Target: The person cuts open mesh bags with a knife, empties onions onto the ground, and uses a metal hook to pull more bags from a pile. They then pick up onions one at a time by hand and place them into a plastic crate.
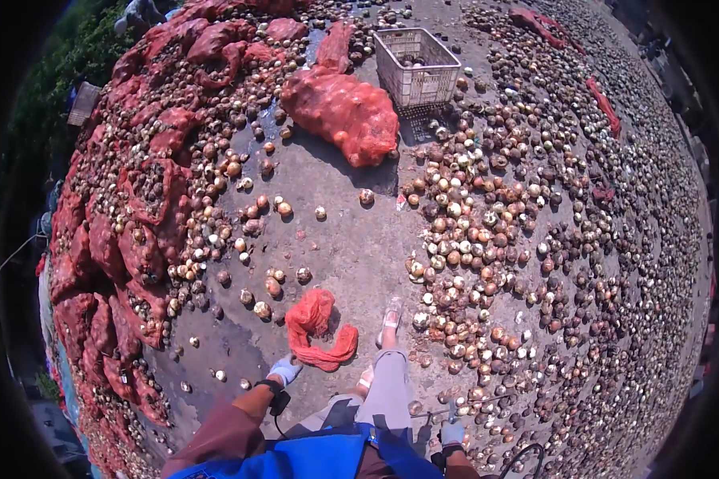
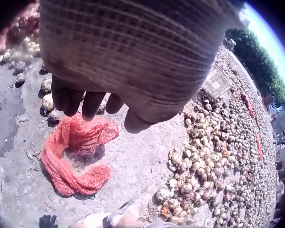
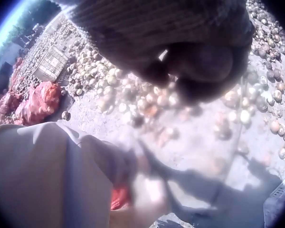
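My gloved left hand [image 1: 284,370] hangs with fingers loosely bent and nothing in them. Just beyond it an empty red mesh bag [image 1: 298,326] lies crumpled in a curve on the ground. In the left wrist view the fingertips overlap the top of that mesh bag [image 2: 61,175]. Low at the right of my legs, my gloved right hand [image 1: 453,432] has its fingers curled round a thin rod-like tool [image 1: 487,400]. The right wrist view shows this hand dark and bent, its grip partly hidden. Loose onions [image 1: 475,235] lie around the tool and ahead of it.
A full red mesh sack [image 1: 339,112] lies ahead beside a pale plastic crate [image 1: 417,70]. More red sacks [image 1: 140,247] and scattered onions line the left side. Onions spread widely over the concrete ground [image 1: 339,239] at right. Shoes [image 1: 391,315] stand near the empty bag.
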The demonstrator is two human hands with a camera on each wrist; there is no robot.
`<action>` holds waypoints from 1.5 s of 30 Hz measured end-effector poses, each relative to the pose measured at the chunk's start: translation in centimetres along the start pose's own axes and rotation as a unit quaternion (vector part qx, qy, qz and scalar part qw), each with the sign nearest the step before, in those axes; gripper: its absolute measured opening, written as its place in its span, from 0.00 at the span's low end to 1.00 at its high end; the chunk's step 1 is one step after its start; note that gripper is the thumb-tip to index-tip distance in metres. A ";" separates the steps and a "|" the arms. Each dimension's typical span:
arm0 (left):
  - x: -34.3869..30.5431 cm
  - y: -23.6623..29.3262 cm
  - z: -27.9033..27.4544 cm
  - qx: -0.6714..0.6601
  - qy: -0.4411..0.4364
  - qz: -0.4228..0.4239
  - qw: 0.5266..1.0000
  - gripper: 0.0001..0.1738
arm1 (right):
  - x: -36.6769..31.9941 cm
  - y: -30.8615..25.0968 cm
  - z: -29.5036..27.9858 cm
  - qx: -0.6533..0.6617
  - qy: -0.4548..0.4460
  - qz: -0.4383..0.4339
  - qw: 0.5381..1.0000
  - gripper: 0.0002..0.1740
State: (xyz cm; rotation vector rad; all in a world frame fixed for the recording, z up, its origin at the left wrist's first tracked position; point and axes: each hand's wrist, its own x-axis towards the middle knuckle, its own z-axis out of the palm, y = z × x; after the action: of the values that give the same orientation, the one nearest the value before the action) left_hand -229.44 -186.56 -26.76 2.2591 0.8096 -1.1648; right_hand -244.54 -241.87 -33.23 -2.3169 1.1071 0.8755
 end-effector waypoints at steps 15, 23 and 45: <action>16.2 2.5 -9.0 -0.319 0.073 0.002 0.945 0.22 | 12.4 -52.4 -16.9 -0.187 -0.112 -0.099 0.971 0.33; 21.8 7.6 -21.9 -0.442 0.018 -0.096 0.892 0.16 | 19.1 -72.9 -15.2 -0.214 -0.092 -0.219 0.947 0.24; 47.3 41.7 -53.6 -0.519 -0.075 0.068 0.849 0.25 | 30.9 -129.1 -10.3 -0.304 -0.133 -0.408 0.851 0.24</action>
State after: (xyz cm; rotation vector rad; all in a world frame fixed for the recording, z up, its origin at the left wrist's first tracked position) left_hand -148.81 -168.74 -32.30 1.2702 0.8920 -0.5672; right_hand -122.67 -188.14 -33.99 -2.6328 -0.3673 1.2158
